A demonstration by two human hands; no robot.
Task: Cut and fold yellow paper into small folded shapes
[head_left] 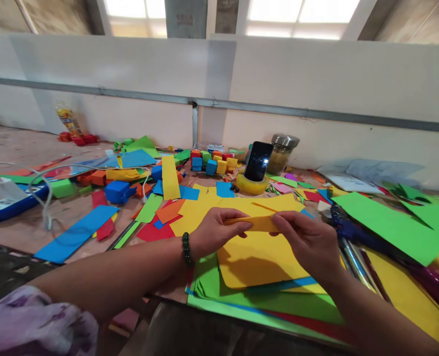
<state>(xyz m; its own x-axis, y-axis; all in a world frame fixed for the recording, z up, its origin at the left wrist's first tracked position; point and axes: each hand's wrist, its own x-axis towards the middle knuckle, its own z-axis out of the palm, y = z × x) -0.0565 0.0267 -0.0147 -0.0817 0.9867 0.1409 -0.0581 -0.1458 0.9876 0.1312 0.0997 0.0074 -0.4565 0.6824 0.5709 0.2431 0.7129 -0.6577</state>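
Observation:
Between my two hands is a narrow yellow paper strip (261, 224), raised a little over the stack. My left hand (219, 228) pinches its left end between thumb and fingers. At the other end my right hand (308, 237) grips it, thumb on the near side. Part of the strip is covered by the fingers. Beneath lies a yellow sheet (264, 267) with a rounded corner, shaded by my hands. Under that sheet are green sheets (219, 287), with blue and red edges showing between layers.
A phone (258, 162) leans in a yellow holder (249, 185) beside a lidded jar (283, 151). Small coloured paper cubes (211, 166) cluster at the back. At left are a blue strip (78, 233) and a cabled power strip (15, 202). Scissors (347, 225) lie right, partly under green paper (390, 222).

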